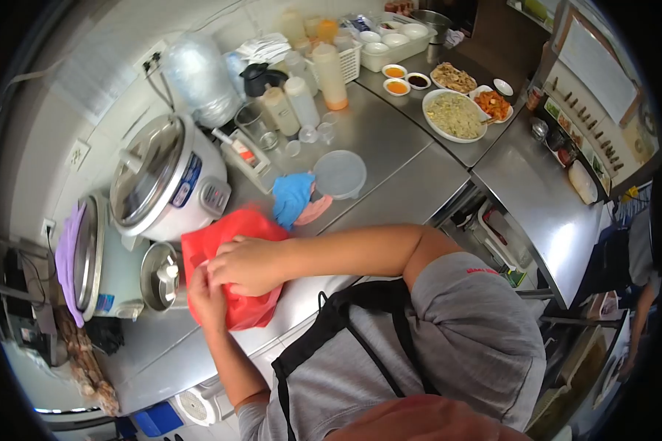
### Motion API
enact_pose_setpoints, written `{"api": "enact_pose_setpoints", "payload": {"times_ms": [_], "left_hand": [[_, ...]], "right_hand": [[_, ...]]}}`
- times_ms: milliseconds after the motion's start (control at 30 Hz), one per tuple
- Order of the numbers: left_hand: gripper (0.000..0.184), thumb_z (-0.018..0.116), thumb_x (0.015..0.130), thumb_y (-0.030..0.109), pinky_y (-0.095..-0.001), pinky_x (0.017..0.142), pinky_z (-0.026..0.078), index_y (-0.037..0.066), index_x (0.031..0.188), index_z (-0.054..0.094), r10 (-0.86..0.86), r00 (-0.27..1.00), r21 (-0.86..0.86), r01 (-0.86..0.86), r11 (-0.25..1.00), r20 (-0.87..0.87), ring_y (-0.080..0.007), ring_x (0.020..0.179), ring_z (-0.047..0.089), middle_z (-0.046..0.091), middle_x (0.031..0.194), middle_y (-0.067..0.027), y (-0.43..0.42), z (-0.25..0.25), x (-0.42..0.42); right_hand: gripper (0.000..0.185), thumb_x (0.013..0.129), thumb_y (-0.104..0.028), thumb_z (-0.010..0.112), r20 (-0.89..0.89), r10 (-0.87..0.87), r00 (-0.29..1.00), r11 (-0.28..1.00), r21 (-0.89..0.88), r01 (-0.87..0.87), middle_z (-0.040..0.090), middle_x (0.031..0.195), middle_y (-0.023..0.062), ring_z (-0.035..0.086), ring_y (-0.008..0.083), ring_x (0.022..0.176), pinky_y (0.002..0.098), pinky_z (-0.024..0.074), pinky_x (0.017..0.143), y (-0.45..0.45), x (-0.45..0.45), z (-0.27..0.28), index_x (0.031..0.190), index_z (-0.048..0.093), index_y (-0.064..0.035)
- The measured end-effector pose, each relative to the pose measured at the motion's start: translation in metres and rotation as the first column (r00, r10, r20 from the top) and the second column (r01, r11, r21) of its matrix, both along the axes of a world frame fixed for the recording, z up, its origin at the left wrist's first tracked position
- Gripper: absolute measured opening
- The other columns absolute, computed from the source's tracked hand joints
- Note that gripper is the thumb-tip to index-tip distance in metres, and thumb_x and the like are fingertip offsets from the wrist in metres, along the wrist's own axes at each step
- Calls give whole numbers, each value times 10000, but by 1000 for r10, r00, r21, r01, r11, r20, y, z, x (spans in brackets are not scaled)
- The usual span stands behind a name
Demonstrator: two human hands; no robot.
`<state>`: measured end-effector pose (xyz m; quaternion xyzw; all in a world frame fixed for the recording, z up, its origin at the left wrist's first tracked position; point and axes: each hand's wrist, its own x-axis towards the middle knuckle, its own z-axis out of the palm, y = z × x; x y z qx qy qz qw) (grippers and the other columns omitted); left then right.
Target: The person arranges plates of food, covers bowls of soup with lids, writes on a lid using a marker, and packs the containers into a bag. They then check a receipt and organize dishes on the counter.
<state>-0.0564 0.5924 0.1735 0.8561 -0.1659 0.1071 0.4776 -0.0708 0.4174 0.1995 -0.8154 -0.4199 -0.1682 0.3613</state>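
A red plastic bag lies bunched on the steel counter, close to my body. My left hand is closed on the bag's left side, its fingertips meeting those of my other hand. From the right, my right hand reaches over the bag, fingers bent and gathering the red plastic. What the bag contains is hidden. Just beyond it are a blue cloth and a pinkish cloth. A round translucent lid rests beside them. Left of the bag stands a metal pot.
A large rice cooker stands at the left, near purple gloves. Squeeze bottles line the back. Farther right are a plate of fried rice, a plate of orange-red food and sauce bowls. Another person's arm shows at far right.
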Motion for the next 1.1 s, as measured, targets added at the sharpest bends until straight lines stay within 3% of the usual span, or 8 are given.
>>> {"api": "enact_pose_setpoints", "payload": {"times_ms": [233,433,533,633,767,833,933,1100], "left_hand": [[275,428,868,196,-276,560,364,-56,788,500,369,914,98,-388,917,168,-128,603,400,478,638,-59,-27,30,5],[294,432,867,202,-301,588,393,-70,820,533,483,847,112,-514,850,221,-151,603,432,528,668,-93,-93,59,2],[297,433,863,199,-294,551,378,-64,759,524,468,841,131,-514,848,270,-140,587,423,514,636,-75,-113,74,-1],[272,437,851,182,-295,517,344,-46,715,498,527,793,100,-577,810,307,-138,561,389,469,591,-55,-152,106,-15],[254,444,833,181,-294,533,328,-27,693,489,459,809,62,-514,856,367,-117,578,372,442,599,-36,-231,162,-30],[256,453,826,190,-285,533,327,-23,691,494,406,848,43,-445,894,340,-108,579,373,443,606,-30,-274,186,-28],[252,474,819,207,-252,539,341,-10,696,505,278,901,40,-308,951,333,-86,586,383,443,617,-8,-350,218,-21],[251,489,825,225,-232,571,377,-11,772,557,-87,979,71,75,995,184,-85,616,441,499,655,-9,-502,251,16]], "right_hand": [[239,702,-121,581,-99,-300,949,930,190,314,575,889,93,547,276,828,363,433,719,-272,-32,6,938,580,-83],[273,753,-157,563,-540,-758,366,278,240,930,604,905,96,571,179,828,273,440,734,-606,-128,-94,990,566,-21],[374,731,-181,576,-155,-956,-251,-251,-18,968,556,1034,166,525,297,966,354,388,860,-739,-191,-149,1060,529,-9],[587,747,-293,556,38,-799,-601,-595,-196,779,369,1247,154,342,303,1155,415,361,876,-767,-224,-145,1229,336,-40],[563,812,-335,443,247,-805,-539,-553,-643,530,248,1335,150,249,295,1227,463,284,934,-795,-236,-183,1271,288,-47],[606,808,-351,448,180,-774,-607,-608,-477,635,196,1358,148,230,283,1240,478,269,939,-790,-227,-188,1288,250,-39],[655,773,-351,505,150,-797,-585,-526,-649,550,146,1373,152,203,317,1245,499,254,941,-784,-218,-185,1299,239,-65],[626,726,-284,563,86,-882,-464,-468,-289,835,158,1355,187,146,411,1231,516,225,946,-721,-223,-173,1269,313,-99]]}}
